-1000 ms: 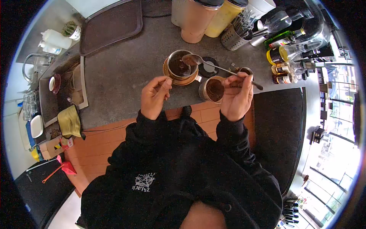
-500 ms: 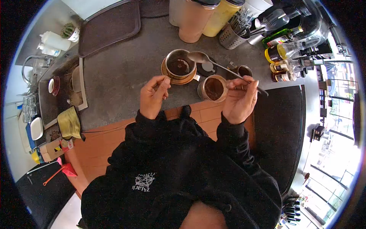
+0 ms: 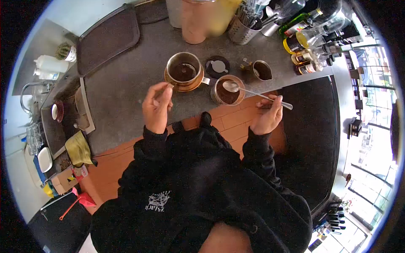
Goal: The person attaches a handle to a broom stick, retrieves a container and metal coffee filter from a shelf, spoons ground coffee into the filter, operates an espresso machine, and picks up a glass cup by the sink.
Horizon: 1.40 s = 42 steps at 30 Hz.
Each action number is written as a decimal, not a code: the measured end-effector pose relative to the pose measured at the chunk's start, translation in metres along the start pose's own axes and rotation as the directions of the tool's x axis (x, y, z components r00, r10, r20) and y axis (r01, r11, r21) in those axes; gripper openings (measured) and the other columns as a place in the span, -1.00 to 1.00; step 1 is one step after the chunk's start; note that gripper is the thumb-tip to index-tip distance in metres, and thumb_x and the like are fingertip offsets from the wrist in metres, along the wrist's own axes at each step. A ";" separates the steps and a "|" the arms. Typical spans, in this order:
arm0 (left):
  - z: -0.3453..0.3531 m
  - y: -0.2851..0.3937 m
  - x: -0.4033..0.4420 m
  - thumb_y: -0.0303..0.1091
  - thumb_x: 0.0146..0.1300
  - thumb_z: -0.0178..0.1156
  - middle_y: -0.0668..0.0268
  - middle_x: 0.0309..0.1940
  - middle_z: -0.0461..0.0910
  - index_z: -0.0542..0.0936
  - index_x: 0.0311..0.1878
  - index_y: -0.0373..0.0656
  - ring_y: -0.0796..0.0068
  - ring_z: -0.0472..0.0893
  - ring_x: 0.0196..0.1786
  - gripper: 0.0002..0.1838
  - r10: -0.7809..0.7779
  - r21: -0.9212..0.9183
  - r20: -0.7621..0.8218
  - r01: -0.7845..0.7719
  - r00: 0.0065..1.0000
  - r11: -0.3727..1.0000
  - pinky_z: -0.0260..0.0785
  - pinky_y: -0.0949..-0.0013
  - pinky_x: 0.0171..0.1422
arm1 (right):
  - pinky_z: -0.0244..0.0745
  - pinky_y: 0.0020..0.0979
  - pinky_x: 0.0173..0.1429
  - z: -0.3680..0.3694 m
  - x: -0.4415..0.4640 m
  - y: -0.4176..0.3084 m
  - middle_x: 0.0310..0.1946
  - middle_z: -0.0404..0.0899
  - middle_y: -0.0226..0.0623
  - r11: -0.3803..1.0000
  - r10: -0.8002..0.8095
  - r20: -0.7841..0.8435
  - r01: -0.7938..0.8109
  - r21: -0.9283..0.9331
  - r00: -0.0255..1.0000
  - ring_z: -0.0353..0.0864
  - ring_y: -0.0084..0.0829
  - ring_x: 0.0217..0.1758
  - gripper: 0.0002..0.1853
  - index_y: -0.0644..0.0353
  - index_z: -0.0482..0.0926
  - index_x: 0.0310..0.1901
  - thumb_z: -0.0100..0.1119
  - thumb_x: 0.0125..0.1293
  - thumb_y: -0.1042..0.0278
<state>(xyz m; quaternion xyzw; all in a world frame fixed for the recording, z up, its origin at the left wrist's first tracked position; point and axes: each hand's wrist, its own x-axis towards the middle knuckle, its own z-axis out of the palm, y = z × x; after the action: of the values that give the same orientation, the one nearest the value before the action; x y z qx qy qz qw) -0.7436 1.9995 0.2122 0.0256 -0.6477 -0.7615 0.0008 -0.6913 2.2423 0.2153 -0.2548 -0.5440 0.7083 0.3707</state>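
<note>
My right hand holds a long-handled metal spoon by its handle, and the bowl end lies over a container of brown powder. My left hand is closed, thumb against the curled fingers, just in front of a metal cup; whether anything is in the pinch I cannot make out. That cup has dark contents and sits on a copper-coloured round base, with a handle at its right. A black lid with a pale disc lies behind the powder container. To the right stands a small metal pitcher.
Large lidded containers and a perforated utensil holder stand at the back. Several bottles line the right rear. A dark tray lies at the left back, near a sink with a yellow cloth beside it.
The spoon's bowl has come down from beside the metal cup to over the powder container. The view has shifted, and the metal cup and containers appear further left.
</note>
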 end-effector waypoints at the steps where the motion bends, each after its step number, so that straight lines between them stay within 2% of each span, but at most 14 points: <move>1: 0.001 0.001 -0.003 -0.22 0.21 0.16 0.43 -0.50 0.46 0.48 -0.17 -0.19 0.76 0.31 -0.57 -0.75 0.019 0.015 -0.062 -0.018 0.998 1.000 0.14 0.62 -0.53 | 0.36 -0.50 -0.45 -0.002 -0.001 0.000 -0.66 0.38 -0.38 1.000 -0.002 -0.009 0.002 0.000 1.000 0.37 -0.55 -0.60 -0.64 0.24 0.42 -0.37 -0.06 0.33 0.05; 2: -0.004 -0.004 -0.006 -0.23 0.28 0.05 0.48 -0.60 0.31 0.47 -0.15 -0.12 0.72 0.24 -0.59 -0.80 0.045 0.056 -0.070 -0.041 0.996 0.998 0.08 0.52 -0.54 | 0.37 -0.50 -0.44 -0.004 -0.003 0.000 -0.65 0.38 -0.37 1.000 -0.007 -0.012 0.008 0.014 1.000 0.38 -0.54 -0.59 -0.64 0.25 0.42 -0.37 -0.09 0.34 0.06; 4: -0.008 -0.010 -0.015 -0.23 0.29 0.04 0.48 -0.61 0.29 0.47 -0.17 -0.12 0.72 0.22 -0.60 -0.82 0.054 0.092 -0.085 -0.046 0.995 0.995 0.07 0.53 -0.54 | 0.37 -0.50 -0.43 -0.004 -0.006 -0.002 -0.65 0.39 -0.36 0.999 -0.014 -0.016 0.015 0.031 1.000 0.39 -0.53 -0.58 -0.63 0.25 0.41 -0.37 -0.11 0.35 0.07; 6: -0.011 -0.016 -0.021 -0.23 0.29 0.04 0.48 -0.60 0.31 0.46 -0.27 -0.13 0.74 0.21 -0.60 -0.83 0.124 0.085 -0.066 -0.118 0.990 0.989 0.06 0.56 -0.53 | 0.38 -0.49 -0.41 -0.004 -0.011 -0.008 -0.63 0.41 -0.34 0.974 -0.225 -0.016 0.224 -0.033 0.974 0.41 -0.51 -0.57 -0.63 0.27 0.41 -0.37 -0.17 0.38 0.09; 7: -0.011 -0.020 -0.024 -0.23 0.29 0.04 0.48 -0.60 0.31 0.46 -0.27 -0.13 0.74 0.21 -0.60 -0.83 0.124 0.086 -0.060 -0.119 0.990 0.989 0.06 0.56 -0.53 | 0.38 -0.49 -0.41 -0.005 -0.009 -0.006 -0.63 0.41 -0.34 0.974 -0.226 -0.022 0.225 -0.034 0.974 0.41 -0.51 -0.57 -0.63 0.27 0.41 -0.37 -0.17 0.38 0.09; 9: -0.010 -0.026 -0.031 -0.22 0.28 0.06 0.45 -0.55 0.39 0.48 -0.31 -0.14 0.73 0.25 -0.57 -0.81 0.111 0.116 0.055 -0.117 0.992 0.986 0.11 0.55 -0.50 | 0.39 -0.46 -0.40 -0.010 -0.006 -0.002 -0.62 0.43 -0.32 0.956 -0.179 0.161 0.211 -0.206 0.970 0.42 -0.50 -0.56 -0.62 0.28 0.42 -0.36 -0.22 0.40 0.12; 13: 0.002 -0.028 -0.038 -0.23 0.25 0.11 0.38 -0.47 0.47 0.49 -0.36 -0.20 0.68 0.35 -0.50 -0.78 -0.040 0.210 0.197 -0.002 0.980 0.978 0.22 0.51 -0.41 | 0.36 -0.44 -0.41 -0.021 0.007 -0.005 -0.61 0.43 -0.29 1.000 -0.020 0.001 0.020 0.011 1.000 0.42 -0.45 -0.56 -0.64 0.28 0.42 -0.34 -0.22 0.39 0.14; 15: 0.010 -0.032 -0.036 -0.23 0.23 0.13 0.37 -0.45 0.47 0.50 -0.36 -0.22 0.67 0.36 -0.49 -0.77 0.034 0.192 0.207 -0.074 0.978 0.979 0.23 0.51 -0.40 | 0.34 -0.44 -0.43 -0.027 0.012 -0.008 -0.61 0.45 -0.28 0.988 0.053 -0.015 -0.050 0.149 0.998 0.41 -0.44 -0.58 -0.65 0.28 0.42 -0.33 -0.20 0.38 0.14; 17: 0.013 -0.033 -0.034 -0.33 0.20 0.17 0.39 -0.55 0.43 0.52 -0.35 -0.28 0.70 0.35 -0.54 -0.82 0.292 0.236 0.157 -0.323 0.943 0.917 0.18 0.56 -0.47 | 0.34 -0.42 -0.44 -0.029 0.015 -0.009 -0.60 0.46 -0.26 0.941 0.169 0.129 -0.199 0.275 0.977 0.41 -0.44 -0.59 -0.66 0.28 0.42 -0.33 -0.20 0.38 0.15; 21: 0.010 -0.022 -0.037 -0.30 0.19 0.18 0.37 -0.52 0.48 0.53 -0.35 -0.28 0.67 0.41 -0.50 -0.80 0.309 0.286 0.088 -0.321 0.947 0.903 0.23 0.58 -0.42 | 0.35 -0.43 -0.45 -0.006 0.013 -0.009 -0.59 0.47 -0.26 0.897 0.346 0.338 -0.415 0.156 0.875 0.41 -0.44 -0.58 -0.66 0.28 0.42 -0.34 -0.19 0.38 0.16; 23: 0.017 -0.014 -0.039 -0.28 0.19 0.18 0.35 -0.50 0.51 0.53 -0.34 -0.28 0.65 0.43 -0.49 -0.78 -0.145 0.128 0.041 0.138 0.989 0.982 0.26 0.59 -0.40 | 0.36 -0.42 -0.47 0.015 0.006 -0.005 -0.60 0.48 -0.26 0.871 0.433 0.365 -0.486 0.065 0.824 0.42 -0.44 -0.59 -0.67 0.28 0.43 -0.34 -0.18 0.37 0.16; 31: -0.006 -0.035 -0.043 -0.30 0.17 0.20 0.39 -0.53 0.49 0.53 -0.32 -0.26 0.67 0.44 -0.48 -0.80 -0.130 0.059 -0.112 0.137 0.985 0.989 0.28 0.57 -0.41 | 0.47 -0.35 -0.39 0.048 -0.029 0.015 -0.52 0.52 -0.20 0.808 0.483 0.512 -0.587 0.052 0.710 0.51 -0.39 -0.51 -0.66 0.31 0.44 -0.28 -0.17 0.37 0.15; 40: -0.016 -0.026 -0.023 -0.30 0.21 0.14 0.32 -0.44 0.53 0.52 -0.21 -0.27 0.59 0.49 -0.43 -0.78 -0.194 0.041 -0.119 0.200 0.974 0.979 0.35 0.48 -0.32 | 0.47 -0.33 -0.21 0.071 -0.052 0.033 -0.36 0.52 -0.18 0.680 0.536 0.582 -0.722 0.133 0.612 0.51 -0.37 -0.32 -0.68 0.32 0.39 -0.16 -0.19 0.39 0.18; 42: -0.019 -0.026 -0.016 -0.28 0.23 0.12 0.30 -0.39 0.55 0.51 -0.16 -0.27 0.58 0.49 -0.42 -0.76 -0.221 -0.082 -0.126 0.212 0.967 0.974 0.36 0.48 -0.32 | 0.47 -0.33 -0.20 0.076 -0.056 0.035 -0.35 0.51 -0.19 0.671 0.541 0.579 -0.728 0.141 0.610 0.51 -0.37 -0.31 -0.69 0.31 0.38 -0.15 -0.20 0.39 0.19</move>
<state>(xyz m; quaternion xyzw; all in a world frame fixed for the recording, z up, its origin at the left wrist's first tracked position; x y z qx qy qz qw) -0.7263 1.9853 0.1839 0.1474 -0.6132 -0.7751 -0.0381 -0.7244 2.1488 0.2003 -0.1721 -0.3489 0.9210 -0.0212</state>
